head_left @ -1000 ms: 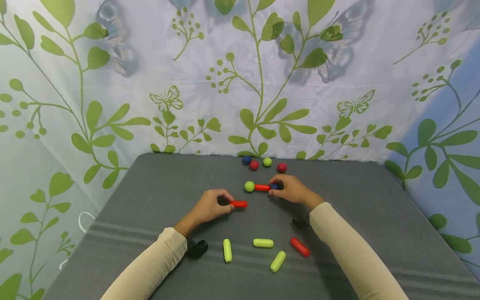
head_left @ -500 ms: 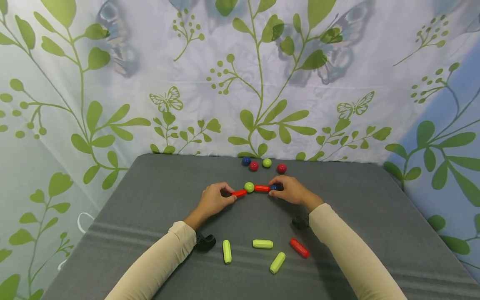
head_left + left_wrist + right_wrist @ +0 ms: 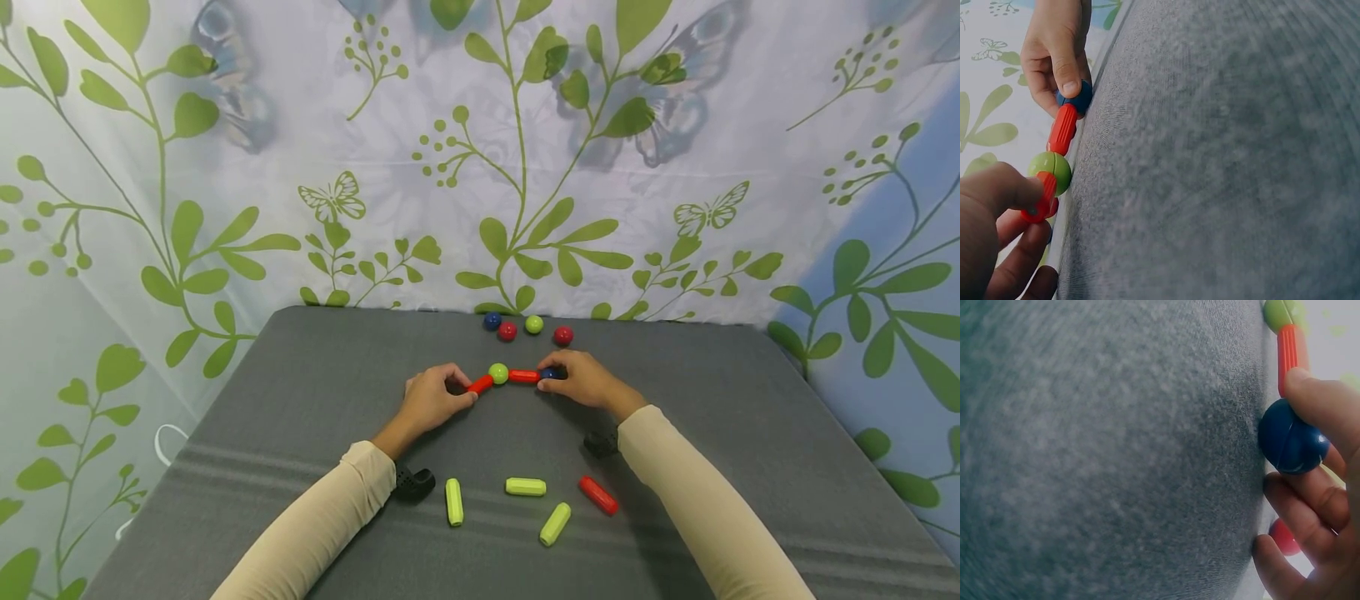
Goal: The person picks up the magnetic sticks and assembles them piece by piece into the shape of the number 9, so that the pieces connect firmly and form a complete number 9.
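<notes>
My left hand [image 3: 431, 397] pinches a short red rod [image 3: 481, 384] between thumb and fingers. The rod's far end meets a lime-green ball [image 3: 498, 373], and it slants toward me from there. On the ball's other side, a second red rod [image 3: 523, 376] runs right to a dark blue ball [image 3: 1293, 436]. My right hand [image 3: 587, 380] holds that blue ball, its thumb over the place where rod and ball join, as the right wrist view shows. The chain lies low over the grey table. Fingers partly hide the left rod's near end.
Behind the chain are a blue ball [image 3: 492, 321], two red balls, one of them at right [image 3: 563, 335], and a green ball [image 3: 534, 325]. Nearer me lie yellow-green rods [image 3: 526, 487] and a red rod [image 3: 598, 495]. A patterned curtain [image 3: 420, 208] hangs behind the table [image 3: 337, 350].
My left hand has moved away from me, bringing its red rod from below up to the green ball. The rod has since turned to a steeper slant. My right hand stays on the blue ball.
</notes>
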Demonstrator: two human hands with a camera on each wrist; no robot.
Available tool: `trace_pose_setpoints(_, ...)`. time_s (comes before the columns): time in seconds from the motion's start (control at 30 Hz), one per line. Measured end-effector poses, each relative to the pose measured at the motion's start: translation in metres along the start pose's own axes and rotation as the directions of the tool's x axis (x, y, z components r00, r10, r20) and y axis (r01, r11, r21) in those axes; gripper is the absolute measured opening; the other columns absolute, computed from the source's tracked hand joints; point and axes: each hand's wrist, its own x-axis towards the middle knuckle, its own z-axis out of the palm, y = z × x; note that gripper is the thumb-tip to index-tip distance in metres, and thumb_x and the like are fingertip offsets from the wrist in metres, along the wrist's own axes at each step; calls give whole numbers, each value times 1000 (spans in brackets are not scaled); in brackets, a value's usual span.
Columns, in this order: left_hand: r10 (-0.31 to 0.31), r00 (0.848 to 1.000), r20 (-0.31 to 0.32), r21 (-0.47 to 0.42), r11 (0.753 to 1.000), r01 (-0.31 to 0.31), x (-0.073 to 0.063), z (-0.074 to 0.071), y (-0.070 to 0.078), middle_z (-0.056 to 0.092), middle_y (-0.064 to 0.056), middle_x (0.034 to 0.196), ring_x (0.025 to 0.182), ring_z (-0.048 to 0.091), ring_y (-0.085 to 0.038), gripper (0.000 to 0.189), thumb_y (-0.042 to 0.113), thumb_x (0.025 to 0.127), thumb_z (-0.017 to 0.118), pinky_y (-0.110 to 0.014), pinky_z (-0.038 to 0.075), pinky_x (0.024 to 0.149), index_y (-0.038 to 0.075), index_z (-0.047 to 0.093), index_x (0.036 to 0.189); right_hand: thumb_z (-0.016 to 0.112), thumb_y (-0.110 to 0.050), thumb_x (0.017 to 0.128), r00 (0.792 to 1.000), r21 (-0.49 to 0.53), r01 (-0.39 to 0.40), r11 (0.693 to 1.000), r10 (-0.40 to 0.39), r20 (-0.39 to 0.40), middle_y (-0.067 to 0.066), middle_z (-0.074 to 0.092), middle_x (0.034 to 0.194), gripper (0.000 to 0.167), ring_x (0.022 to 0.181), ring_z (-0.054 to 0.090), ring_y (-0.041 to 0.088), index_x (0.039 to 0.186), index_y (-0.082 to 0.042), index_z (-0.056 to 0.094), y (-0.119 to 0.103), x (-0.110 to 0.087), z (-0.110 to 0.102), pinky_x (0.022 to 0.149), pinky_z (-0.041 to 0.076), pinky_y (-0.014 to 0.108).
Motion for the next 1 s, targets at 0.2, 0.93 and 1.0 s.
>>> trace_pose_setpoints(0.2,18,999,32,-11,1000,-18,0,2,3,69,12,85,83,63,-11,19,31,83,85,-54,33,91,22,70,89,78,-25,92,1000,2,-6,1000,6,-4,5,69,113,33,103,61,23,119,-9,71,-2,-1,-1,97,46,49)
trace_pose_setpoints(0.93,62,992,114,35,997,-67,2,15,13,65,18,83,85,60,-8,22,34,83,85,-56,31,94,25,66,87,77,-28,92,999,6,-35,999,34,7,7,67,120,36,112,60,26,122,-9,71,-3,1,1,100,44,50)
trace_pose_setpoints(1.0,67,991,112,33,997,-71,3,15,13,65,18,83,85,60,-8,22,34,83,85,-56,31,94,25,66,87,77,-28,92,999,3,-31,1000,31,7,7,68,119,36,111,60,26,122,-9,71,-3,2,0,100,45,50)
